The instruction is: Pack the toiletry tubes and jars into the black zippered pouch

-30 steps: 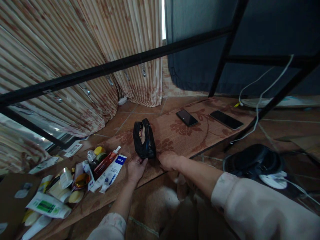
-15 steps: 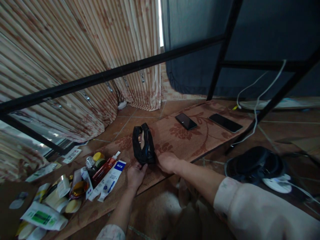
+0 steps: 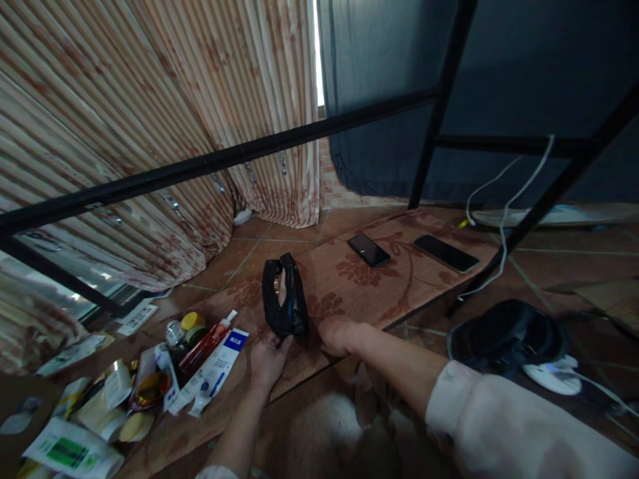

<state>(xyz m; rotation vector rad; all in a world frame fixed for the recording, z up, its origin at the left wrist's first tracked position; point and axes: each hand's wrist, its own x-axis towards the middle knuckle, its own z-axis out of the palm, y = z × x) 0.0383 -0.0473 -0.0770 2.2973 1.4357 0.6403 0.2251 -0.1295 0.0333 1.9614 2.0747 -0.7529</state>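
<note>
A small black pouch (image 3: 292,303) stands on the patterned mat with its top unzipped, and a pinkish item shows inside the opening. At its near bottom edge, my left hand (image 3: 268,362) is closed, with thumb and fingers pinching the pouch. My right hand (image 3: 340,334) rests low over the mat just right of the pouch, a small gap away from it. Its fingers point down and inward and are mostly hidden behind the back of the hand. Left of my left hand lie a white and blue tube (image 3: 219,372) and a reddish bottle (image 3: 204,347).
Several tubes and jars crowd the mat's left end, among them a white and green tube (image 3: 74,449). Two phones, one (image 3: 369,249) nearer the pouch and another (image 3: 446,253), lie to the right. A black metal frame (image 3: 219,159), white cable (image 3: 505,226) and dark bag (image 3: 509,336) surround the mat.
My right hand has drawn away from the pouch's right side, leaving a gap. My left hand stays at its near edge. The view has shifted slightly.
</note>
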